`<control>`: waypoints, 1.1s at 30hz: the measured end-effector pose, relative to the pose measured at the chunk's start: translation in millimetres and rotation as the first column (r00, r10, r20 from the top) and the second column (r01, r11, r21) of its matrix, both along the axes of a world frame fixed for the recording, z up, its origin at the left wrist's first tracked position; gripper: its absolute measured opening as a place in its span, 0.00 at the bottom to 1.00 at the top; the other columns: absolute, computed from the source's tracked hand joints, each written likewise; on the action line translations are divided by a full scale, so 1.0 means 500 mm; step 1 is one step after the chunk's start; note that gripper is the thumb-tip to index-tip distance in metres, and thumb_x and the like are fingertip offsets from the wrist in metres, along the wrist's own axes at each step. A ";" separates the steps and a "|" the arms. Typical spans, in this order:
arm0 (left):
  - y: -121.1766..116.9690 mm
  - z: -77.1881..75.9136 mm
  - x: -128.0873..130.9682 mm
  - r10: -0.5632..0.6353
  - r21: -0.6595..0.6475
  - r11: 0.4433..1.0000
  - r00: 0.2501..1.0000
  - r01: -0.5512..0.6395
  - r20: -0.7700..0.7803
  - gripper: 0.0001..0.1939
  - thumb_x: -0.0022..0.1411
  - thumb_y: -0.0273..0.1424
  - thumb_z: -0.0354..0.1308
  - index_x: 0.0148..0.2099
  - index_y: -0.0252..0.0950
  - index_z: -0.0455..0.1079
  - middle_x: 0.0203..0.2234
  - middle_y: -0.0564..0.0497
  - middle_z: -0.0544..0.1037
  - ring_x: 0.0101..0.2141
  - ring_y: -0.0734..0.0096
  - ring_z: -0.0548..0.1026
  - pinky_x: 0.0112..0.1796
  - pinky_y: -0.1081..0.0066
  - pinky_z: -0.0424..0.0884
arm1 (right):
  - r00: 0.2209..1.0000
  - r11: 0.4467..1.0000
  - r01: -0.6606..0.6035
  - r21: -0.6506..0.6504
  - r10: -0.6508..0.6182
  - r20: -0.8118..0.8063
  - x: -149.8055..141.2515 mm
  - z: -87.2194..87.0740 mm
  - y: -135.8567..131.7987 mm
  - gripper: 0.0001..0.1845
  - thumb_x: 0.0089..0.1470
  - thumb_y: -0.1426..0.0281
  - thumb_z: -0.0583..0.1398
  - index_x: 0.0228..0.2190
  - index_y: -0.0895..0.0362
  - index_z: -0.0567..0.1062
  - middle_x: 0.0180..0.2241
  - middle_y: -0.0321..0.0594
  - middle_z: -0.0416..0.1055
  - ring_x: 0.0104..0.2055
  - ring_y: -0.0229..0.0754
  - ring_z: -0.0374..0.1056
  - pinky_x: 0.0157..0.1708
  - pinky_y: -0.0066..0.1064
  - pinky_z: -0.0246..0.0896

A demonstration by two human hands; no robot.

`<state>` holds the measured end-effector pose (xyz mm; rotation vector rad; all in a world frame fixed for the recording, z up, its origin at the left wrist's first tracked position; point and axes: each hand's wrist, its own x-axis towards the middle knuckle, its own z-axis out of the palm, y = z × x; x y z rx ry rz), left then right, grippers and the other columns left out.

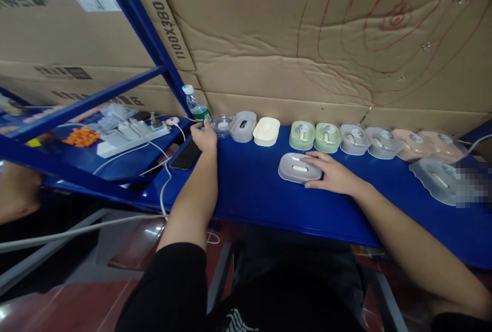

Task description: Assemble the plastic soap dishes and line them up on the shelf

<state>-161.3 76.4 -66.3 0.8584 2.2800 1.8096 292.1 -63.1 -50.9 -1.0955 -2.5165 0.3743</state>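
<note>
At the back left of the blue table, my left hand [205, 136] is closed around the lower part of a clear plastic bottle [197, 105] with a green label and white cap. Part of the bottle is hidden behind the fingers. My right hand [332, 172] grips the right end of a grey plastic box [294, 167], thumb at the near side and fingers at the far side. A white oblong piece sits in the middle of the box's lid. The box rests on or just over the table; I cannot tell which.
Along the cardboard wall stand a clear round container [223, 126], a grey box [243, 127], a cream box [266, 132] and several lidded green [302, 136], grey and pink boxes. A clear lid [434, 181] lies right. A black phone [186, 155], cables and power strip [123, 140] are left.
</note>
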 end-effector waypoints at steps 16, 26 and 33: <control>0.010 -0.012 -0.005 -0.032 0.071 0.997 1.000 0.032 -0.002 0.13 0.67 0.34 0.67 0.41 0.40 0.64 0.44 0.45 0.78 0.52 0.57 0.79 0.59 0.57 0.71 | 0.999 0.999 0.018 -0.049 -0.016 0.047 0.004 -0.013 0.005 0.55 0.50 0.45 0.75 0.72 0.48 0.65 0.73 0.55 0.60 0.72 0.70 0.63 0.68 0.65 0.65; 0.005 0.031 0.021 -0.053 0.365 0.929 0.998 0.061 -0.033 0.07 0.74 0.35 0.57 0.43 0.38 0.63 0.27 0.58 0.64 0.29 0.70 0.70 0.38 0.69 0.71 | 0.998 1.000 0.005 0.002 -0.005 -0.068 0.000 -0.009 0.001 0.53 0.52 0.47 0.74 0.72 0.44 0.64 0.70 0.51 0.64 0.71 0.68 0.64 0.69 0.65 0.63; -0.140 0.073 0.221 -0.614 0.036 0.561 0.445 0.827 -0.652 0.24 0.67 0.53 0.63 0.50 0.38 0.74 0.30 0.53 0.75 0.30 0.68 0.75 0.34 0.68 0.72 | 0.991 0.999 0.035 0.003 -0.035 -0.133 -0.015 -0.016 -0.001 0.50 0.54 0.43 0.72 0.70 0.45 0.66 0.70 0.52 0.65 0.71 0.68 0.65 0.67 0.66 0.65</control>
